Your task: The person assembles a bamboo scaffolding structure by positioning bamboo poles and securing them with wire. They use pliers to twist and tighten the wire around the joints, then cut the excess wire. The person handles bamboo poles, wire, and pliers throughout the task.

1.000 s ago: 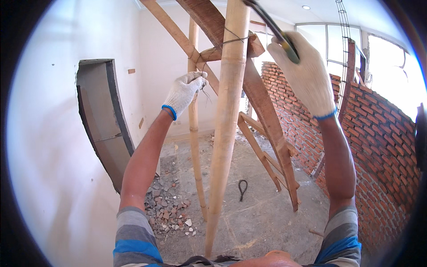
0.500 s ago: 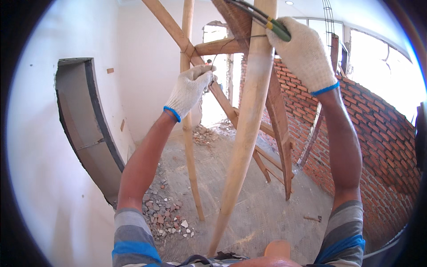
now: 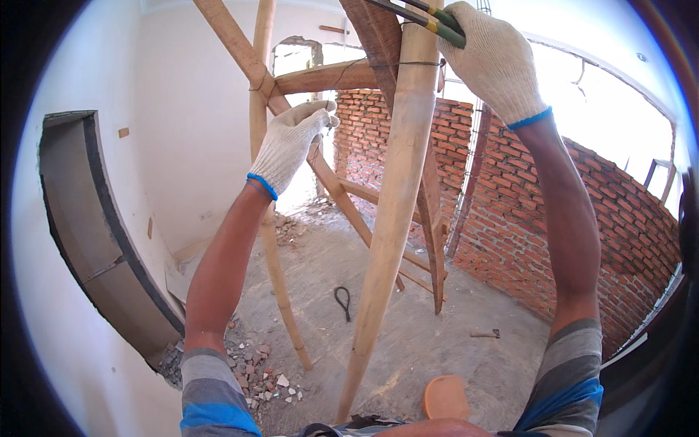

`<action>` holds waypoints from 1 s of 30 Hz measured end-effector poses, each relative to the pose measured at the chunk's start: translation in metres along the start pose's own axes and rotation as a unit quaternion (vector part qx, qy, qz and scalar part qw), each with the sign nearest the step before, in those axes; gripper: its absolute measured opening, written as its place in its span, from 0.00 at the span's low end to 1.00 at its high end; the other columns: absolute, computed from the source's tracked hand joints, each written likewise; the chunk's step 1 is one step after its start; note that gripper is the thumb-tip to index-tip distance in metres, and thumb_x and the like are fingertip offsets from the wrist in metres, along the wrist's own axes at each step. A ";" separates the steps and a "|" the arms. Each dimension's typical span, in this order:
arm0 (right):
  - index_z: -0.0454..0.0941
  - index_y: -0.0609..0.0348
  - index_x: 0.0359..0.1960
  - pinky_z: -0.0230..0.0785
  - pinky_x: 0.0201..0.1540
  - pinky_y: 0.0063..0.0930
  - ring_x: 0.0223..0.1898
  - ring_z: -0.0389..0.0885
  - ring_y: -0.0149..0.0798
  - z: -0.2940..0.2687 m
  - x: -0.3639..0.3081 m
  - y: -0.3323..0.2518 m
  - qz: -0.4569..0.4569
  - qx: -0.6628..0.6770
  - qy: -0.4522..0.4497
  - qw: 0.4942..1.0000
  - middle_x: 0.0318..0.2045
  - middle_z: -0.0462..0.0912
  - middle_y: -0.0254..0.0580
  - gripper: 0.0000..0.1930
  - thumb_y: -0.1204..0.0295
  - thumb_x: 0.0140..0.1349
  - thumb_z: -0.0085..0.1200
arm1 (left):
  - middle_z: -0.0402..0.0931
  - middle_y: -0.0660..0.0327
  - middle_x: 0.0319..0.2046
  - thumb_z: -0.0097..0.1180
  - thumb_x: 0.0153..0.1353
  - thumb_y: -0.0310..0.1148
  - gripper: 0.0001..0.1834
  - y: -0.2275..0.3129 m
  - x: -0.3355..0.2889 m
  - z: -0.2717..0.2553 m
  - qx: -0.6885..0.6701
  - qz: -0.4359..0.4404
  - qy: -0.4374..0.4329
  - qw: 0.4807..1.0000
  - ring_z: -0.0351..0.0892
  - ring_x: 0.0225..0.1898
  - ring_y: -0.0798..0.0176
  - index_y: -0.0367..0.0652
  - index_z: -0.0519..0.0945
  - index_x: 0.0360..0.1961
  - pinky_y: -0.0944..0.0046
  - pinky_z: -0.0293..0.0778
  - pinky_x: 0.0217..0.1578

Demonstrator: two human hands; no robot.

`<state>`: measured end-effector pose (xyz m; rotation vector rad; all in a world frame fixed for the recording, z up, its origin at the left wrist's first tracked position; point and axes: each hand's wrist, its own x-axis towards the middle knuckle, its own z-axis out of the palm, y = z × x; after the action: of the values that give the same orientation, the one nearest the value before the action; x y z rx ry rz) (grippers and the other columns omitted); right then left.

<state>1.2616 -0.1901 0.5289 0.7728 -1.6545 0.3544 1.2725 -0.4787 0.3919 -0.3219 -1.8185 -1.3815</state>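
Observation:
My right hand (image 3: 495,62), in a white knit glove with a blue cuff, is closed on a pair of green-handled pliers (image 3: 443,28) at the top of the head view; their jaws lie beyond the upper edge. Beside that hand stands a thick, pale round pole (image 3: 397,197), leaning slightly. Thin dark wire (image 3: 419,63) goes round this pole and across a dark brown plank (image 3: 380,44), and its loose length runs left. My left hand (image 3: 291,142), gloved alike, is closed with thumb and fingers pinching that loose wire.
A horizontal timber (image 3: 324,77), a slanted timber (image 3: 233,33) and a thinner pole (image 3: 280,291) stand close by. On the floor are a dark wire loop (image 3: 344,302), a hatchet (image 3: 486,334), an orange object (image 3: 445,397) and rubble (image 3: 255,368). A brick wall (image 3: 539,211) stands right.
The view has shifted to the right and down, showing more of the floor, the wire loop and the orange object. Both hands keep their holds on the wire and the pliers.

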 end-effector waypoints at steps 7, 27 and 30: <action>0.85 0.58 0.44 0.81 0.45 0.49 0.38 0.90 0.54 0.006 0.026 0.012 -0.121 -0.034 0.049 0.991 0.35 0.89 0.52 0.15 0.57 0.75 0.59 | 0.88 0.66 0.41 0.60 0.75 0.37 0.21 0.001 0.015 0.006 0.018 0.024 0.022 0.999 0.78 0.39 0.75 0.35 0.85 0.62 0.71 0.75 0.42; 0.84 0.60 0.45 0.82 0.49 0.51 0.43 0.90 0.59 0.000 0.039 0.002 -0.090 0.035 0.060 0.994 0.36 0.89 0.57 0.10 0.67 0.71 0.58 | 0.87 0.53 0.32 0.55 0.75 0.44 0.21 0.034 0.101 0.031 0.275 0.247 -0.008 0.929 0.85 0.34 0.60 0.37 0.88 0.51 0.58 0.80 0.43; 0.84 0.60 0.47 0.83 0.49 0.50 0.43 0.90 0.58 -0.006 0.039 -0.004 -0.081 0.036 0.044 0.995 0.36 0.89 0.56 0.11 0.67 0.71 0.58 | 0.86 0.49 0.32 0.53 0.74 0.41 0.19 0.025 0.110 0.038 0.293 0.272 0.005 0.917 0.85 0.33 0.56 0.34 0.86 0.46 0.55 0.80 0.43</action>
<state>1.2662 -0.2010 0.5670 0.9263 -1.4925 0.3288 1.2014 -0.4643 0.4864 -0.4500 -1.8476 -0.4262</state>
